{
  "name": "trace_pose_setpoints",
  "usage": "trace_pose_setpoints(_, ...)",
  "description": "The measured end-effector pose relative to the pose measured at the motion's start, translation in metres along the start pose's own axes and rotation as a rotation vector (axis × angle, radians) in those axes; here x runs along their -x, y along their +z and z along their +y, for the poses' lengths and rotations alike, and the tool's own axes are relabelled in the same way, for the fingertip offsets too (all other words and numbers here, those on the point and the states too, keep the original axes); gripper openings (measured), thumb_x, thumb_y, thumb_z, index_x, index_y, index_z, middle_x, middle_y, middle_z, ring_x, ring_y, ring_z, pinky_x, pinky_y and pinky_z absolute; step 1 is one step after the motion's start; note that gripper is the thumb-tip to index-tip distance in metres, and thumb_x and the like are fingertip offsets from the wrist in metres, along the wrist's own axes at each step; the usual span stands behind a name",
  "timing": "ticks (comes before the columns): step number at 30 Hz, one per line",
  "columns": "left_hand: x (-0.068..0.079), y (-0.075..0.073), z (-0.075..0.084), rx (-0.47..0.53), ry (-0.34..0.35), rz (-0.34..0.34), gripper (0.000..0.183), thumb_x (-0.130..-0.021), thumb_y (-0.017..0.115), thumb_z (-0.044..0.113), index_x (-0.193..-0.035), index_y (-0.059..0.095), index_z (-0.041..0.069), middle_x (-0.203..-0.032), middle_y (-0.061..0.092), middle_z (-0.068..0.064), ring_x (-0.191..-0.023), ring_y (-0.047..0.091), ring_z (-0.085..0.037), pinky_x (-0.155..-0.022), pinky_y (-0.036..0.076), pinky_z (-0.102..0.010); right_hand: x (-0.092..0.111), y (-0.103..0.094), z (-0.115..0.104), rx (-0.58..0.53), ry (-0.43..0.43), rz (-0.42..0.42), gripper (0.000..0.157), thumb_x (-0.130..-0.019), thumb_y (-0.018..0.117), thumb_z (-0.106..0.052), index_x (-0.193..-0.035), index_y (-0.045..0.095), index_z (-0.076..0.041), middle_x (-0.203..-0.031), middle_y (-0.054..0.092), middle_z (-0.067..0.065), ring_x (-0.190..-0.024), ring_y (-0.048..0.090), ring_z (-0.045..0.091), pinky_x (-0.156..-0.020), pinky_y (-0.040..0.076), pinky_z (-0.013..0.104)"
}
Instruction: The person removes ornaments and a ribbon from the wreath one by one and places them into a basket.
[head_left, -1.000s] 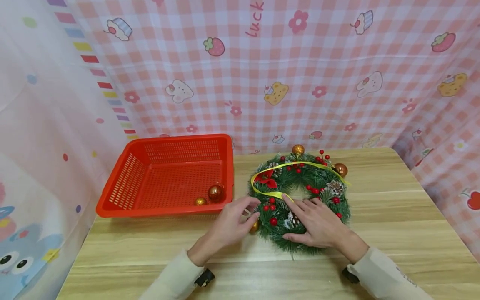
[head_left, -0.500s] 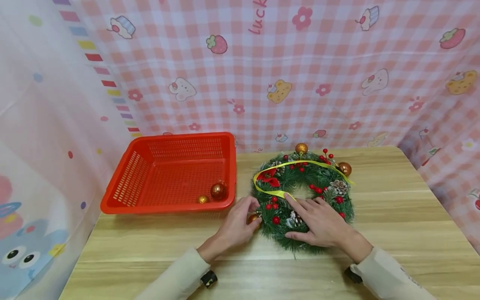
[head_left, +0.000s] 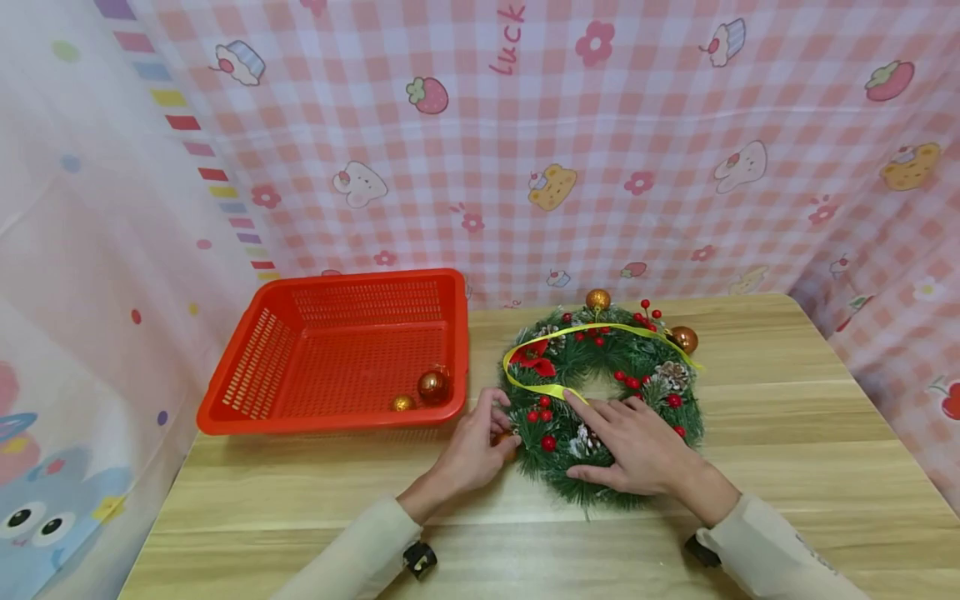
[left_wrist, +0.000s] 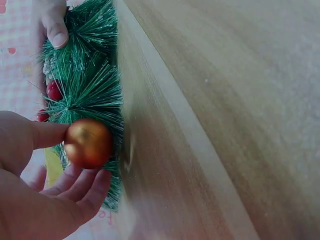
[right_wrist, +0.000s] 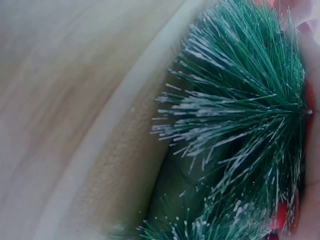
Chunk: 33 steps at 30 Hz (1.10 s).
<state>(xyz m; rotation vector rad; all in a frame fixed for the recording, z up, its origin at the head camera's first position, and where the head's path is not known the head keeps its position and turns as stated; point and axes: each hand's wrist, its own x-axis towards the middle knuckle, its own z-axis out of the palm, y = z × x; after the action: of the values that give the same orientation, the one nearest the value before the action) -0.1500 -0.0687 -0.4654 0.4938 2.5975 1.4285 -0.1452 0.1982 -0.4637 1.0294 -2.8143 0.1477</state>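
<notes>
On the head camera I see the wreath (head_left: pixel 581 360) on the table (head_left: pixel 795 450), right of the red basket (head_left: pixel 330 424); the right hand (head_left: pixel 637 446) lies spread over its near side, index finger on the yellow ribbon (head_left: pixel 552 390). My left wrist view shows the left hand (left_wrist: pixel 37 175) pinching a copper ball (left_wrist: pixel 89 144) beside the wreath. On the right wrist I get frosted bristles.

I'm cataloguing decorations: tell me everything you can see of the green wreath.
The wreath is a ring of green, synthetic-looking bristles, some tipped white. It carries red berries, pine cones and a red petal-like piece. It lies flat on the table, beside the red basket. A yellow ribbon curves over its top, two balls lie at its far edge, and the right hand rests on its near side. At its left edge the left hand holds another ball.
</notes>
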Motion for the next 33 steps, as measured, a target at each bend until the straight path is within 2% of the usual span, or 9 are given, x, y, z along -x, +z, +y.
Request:
trace_pose_setpoints(6, 0.004, -0.001, 0.003, 0.046, -0.015, 0.082, 0.044, -0.086, 0.075, 0.007, -0.115, 0.042, 0.008, -0.097, 0.054, -0.006, -0.084, 0.057, -0.02, -0.075, 0.052, -0.032, 0.0, 0.0, 0.0, 0.009, 0.002, 0.0, 0.098, -0.086, 0.047, -0.077, -0.159, 0.023, -0.016, -0.136, 0.061, 0.008, -0.113, 0.062, 0.028, -0.095, 0.044, 0.052)
trace_pose_setpoints(9, 0.006, 0.0, 0.006, 0.056, -0.017, 0.106, 0.042, -0.087, 0.075, 0.01, -0.114, 0.044, 0.008, -0.097, 0.054, -0.004, -0.084, 0.055, -0.019, -0.074, 0.05, -0.029, 0.0, 0.0, -0.001, 0.014, 0.005, 0.001, 0.098, -0.086, 0.047, -0.078, -0.158, 0.023, -0.016, -0.135, 0.061, 0.008, -0.113, 0.062, 0.028, -0.095, 0.044, 0.052)
trace_pose_setpoints(18, 0.006, -0.002, 0.011, 0.074, 0.014, 0.099, 0.028, -0.089, 0.074, 0.016, -0.108, 0.053, 0.014, -0.099, 0.069, 0.003, -0.084, 0.058, -0.012, -0.076, 0.049, -0.03, -0.001, 0.0, -0.001, 0.011, 0.011, 0.0, 0.097, -0.086, 0.047, -0.078, -0.158, 0.024, -0.017, -0.135, 0.061, 0.009, -0.114, 0.061, 0.028, -0.096, 0.044, 0.052)
trace_pose_setpoints(26, 0.003, -0.002, 0.015, 0.079, 0.058, 0.131, 0.028, -0.089, 0.074, 0.016, -0.11, 0.057, 0.01, -0.098, 0.074, 0.004, -0.077, 0.057, -0.012, -0.068, 0.044, -0.023, 0.0, 0.0, -0.001, 0.008, 0.013, 0.003, 0.098, -0.086, 0.048, -0.078, -0.158, 0.025, -0.017, -0.135, 0.061, 0.009, -0.114, 0.062, 0.028, -0.096, 0.044, 0.052)
trace_pose_setpoints(33, 0.002, -0.001, 0.018, 0.075, 0.055, 0.162, 0.027, -0.089, 0.073, 0.016, -0.11, 0.057, 0.011, -0.099, 0.074, 0.005, -0.09, 0.06, -0.013, -0.073, 0.047, -0.028, 0.0, 0.001, -0.001, 0.013, 0.007, 0.012, 0.098, -0.086, 0.048, -0.078, -0.158, 0.024, -0.017, -0.135, 0.061, 0.008, -0.114, 0.062, 0.027, -0.095, 0.044, 0.052)
